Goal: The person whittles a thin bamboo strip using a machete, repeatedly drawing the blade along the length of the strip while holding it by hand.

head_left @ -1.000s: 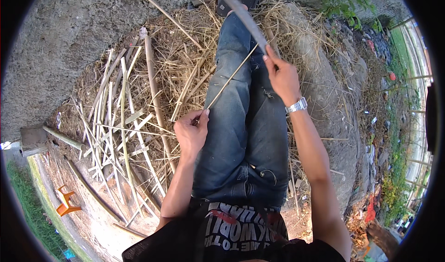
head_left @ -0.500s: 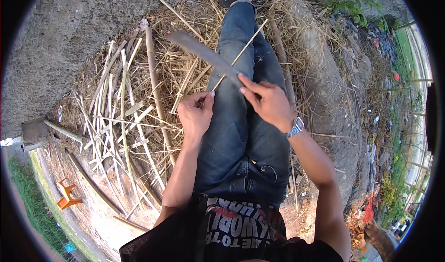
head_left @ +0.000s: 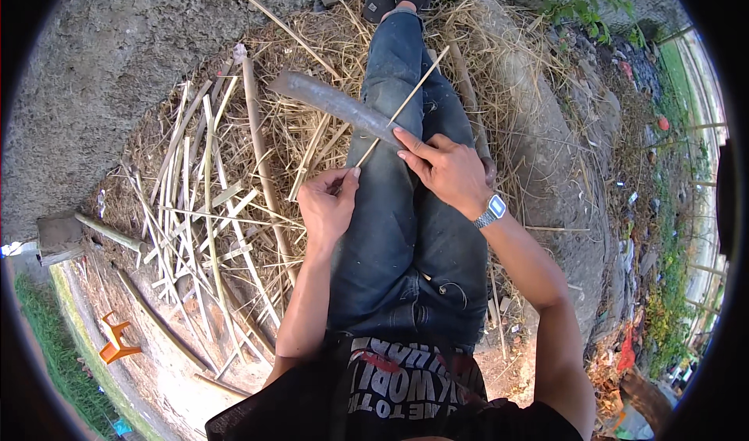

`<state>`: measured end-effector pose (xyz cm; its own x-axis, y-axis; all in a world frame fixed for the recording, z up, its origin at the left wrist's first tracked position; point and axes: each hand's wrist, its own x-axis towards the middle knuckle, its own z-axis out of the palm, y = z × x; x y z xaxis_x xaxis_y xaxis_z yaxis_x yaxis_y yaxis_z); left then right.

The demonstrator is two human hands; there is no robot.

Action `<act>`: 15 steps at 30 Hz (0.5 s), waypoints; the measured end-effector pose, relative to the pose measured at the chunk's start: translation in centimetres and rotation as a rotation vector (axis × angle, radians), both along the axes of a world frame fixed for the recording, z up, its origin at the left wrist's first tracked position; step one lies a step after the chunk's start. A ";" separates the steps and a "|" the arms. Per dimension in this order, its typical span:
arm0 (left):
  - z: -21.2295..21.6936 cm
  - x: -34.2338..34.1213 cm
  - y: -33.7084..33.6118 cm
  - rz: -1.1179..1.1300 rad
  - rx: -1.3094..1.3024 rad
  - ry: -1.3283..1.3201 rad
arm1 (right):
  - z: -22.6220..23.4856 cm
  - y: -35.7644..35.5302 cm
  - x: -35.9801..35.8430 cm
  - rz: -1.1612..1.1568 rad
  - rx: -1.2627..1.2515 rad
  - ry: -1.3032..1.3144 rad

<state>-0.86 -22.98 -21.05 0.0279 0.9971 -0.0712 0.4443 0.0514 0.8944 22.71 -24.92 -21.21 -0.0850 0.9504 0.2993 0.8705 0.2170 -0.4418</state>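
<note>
My left hand [head_left: 328, 205] pinches the near end of a thin bamboo strip [head_left: 422, 83], which slants up and away to the right above my jeans-covered legs [head_left: 382, 199]. My right hand [head_left: 446, 171] is closed around the handle end of a long machete [head_left: 331, 104], its thumb and index finger pressed by the base of the blade. The dull grey blade points to the far left and crosses the strip just beyond my left hand. Most of the handle is hidden in my right palm.
Split bamboo strips [head_left: 207, 176] lie in a loose pile on the left, beside a long pole [head_left: 255, 121]. Straw-like shavings [head_left: 308, 59] surround my legs. A large rock [head_left: 538, 121] rises on the right. Far left stands an orange plastic chair [head_left: 117, 343].
My left hand and the strip have shifted slightly toward me. The machete blade has turned, showing more of its flat face, and its tip sits a little nearer.
</note>
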 end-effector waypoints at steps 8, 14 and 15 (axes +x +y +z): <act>0.6 0.7 -0.1 -0.003 0.043 0.018 | -0.9 0.5 0.1 -0.011 0.049 -0.072; -0.9 -0.4 -1.4 0.044 0.068 0.009 | -0.3 0.8 1.3 0.040 -0.010 -0.145; -0.4 -0.1 -1.6 0.039 0.054 0.019 | -0.1 1.4 2.3 -0.031 0.059 -0.107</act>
<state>-0.93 -24.55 -21.45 -0.0122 0.9998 -0.0170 0.4596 0.0207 0.8879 25.00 -23.48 -21.34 -0.0897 0.9342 0.3454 0.9186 0.2116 -0.3337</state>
